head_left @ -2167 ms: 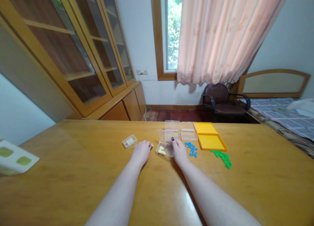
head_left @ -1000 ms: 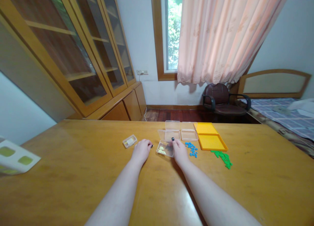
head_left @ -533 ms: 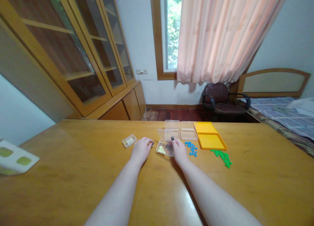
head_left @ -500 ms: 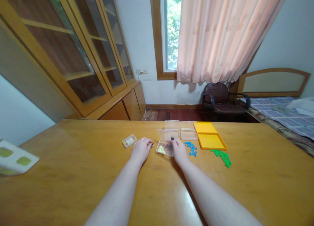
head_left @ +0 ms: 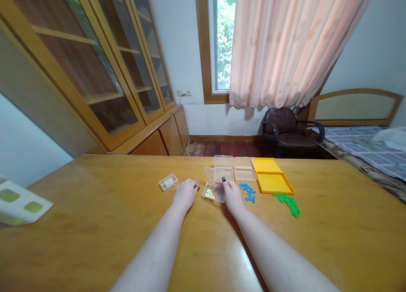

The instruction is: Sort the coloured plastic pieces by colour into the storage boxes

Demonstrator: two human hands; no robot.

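My right hand [head_left: 234,195] grips the right side of a small clear plastic box [head_left: 217,197], its thumb over the rim. The box's lid stands open at the back, and several pale yellow pieces [head_left: 209,194] lie in its left part. Just left of this box, my left hand [head_left: 185,195] rests low at the table with its fingers curled together. Whatever is between those fingertips is hidden or too small to name. Beside my right hand lies a loose group of small blue pieces [head_left: 249,193].
A closed clear case [head_left: 168,182] with pale contents lies left of my left hand. Behind the blue pieces stands an open clear box [head_left: 245,174]. Farther right are an open yellow case [head_left: 275,183] and green pieces [head_left: 291,204]. A white holder [head_left: 28,203] stands at the table's left edge.
My left hand has shifted slightly right, toward the clear box, and its fingers look more curled. The right hand keeps its hold on the box.
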